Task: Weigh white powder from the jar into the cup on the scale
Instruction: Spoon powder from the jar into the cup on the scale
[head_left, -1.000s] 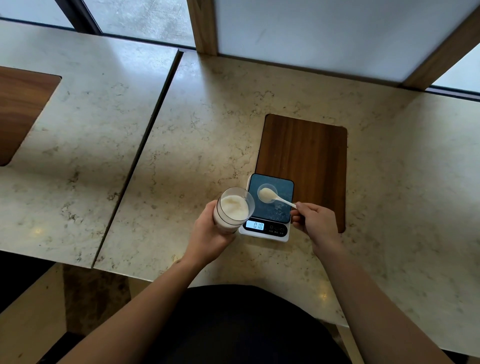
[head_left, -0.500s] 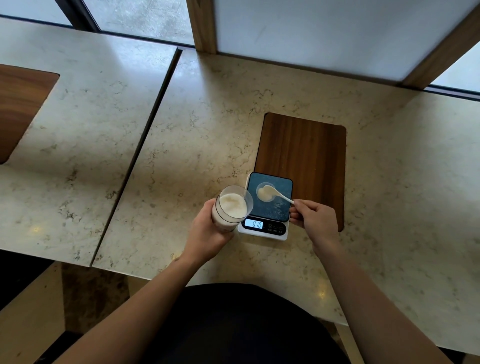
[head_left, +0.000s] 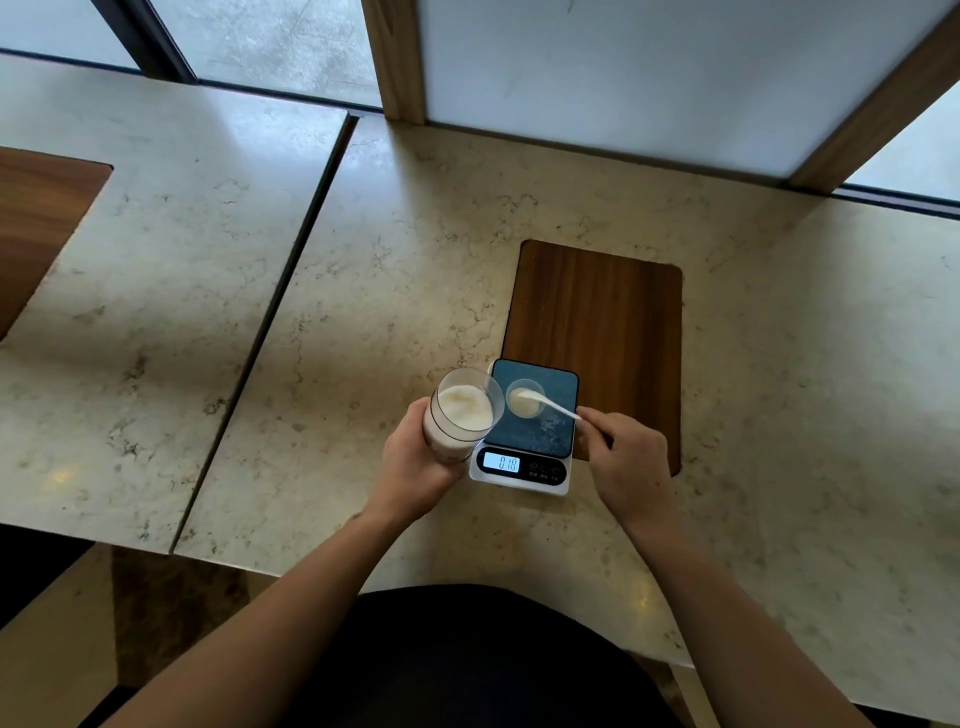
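White powder in a clear glass jar (head_left: 460, 413) is being gripped by the left hand (head_left: 415, 467). A white plastic spoon (head_left: 545, 404) is being pinched by the right hand (head_left: 626, 457) over the small clear cup (head_left: 524, 399).

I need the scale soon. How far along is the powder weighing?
Done: the cup sits on the scale with some powder in it, and the display is lit. In hand: the left hand holds the open jar; the right hand holds the spoon over the cup. Left: reaching the target weight, which I can't judge.
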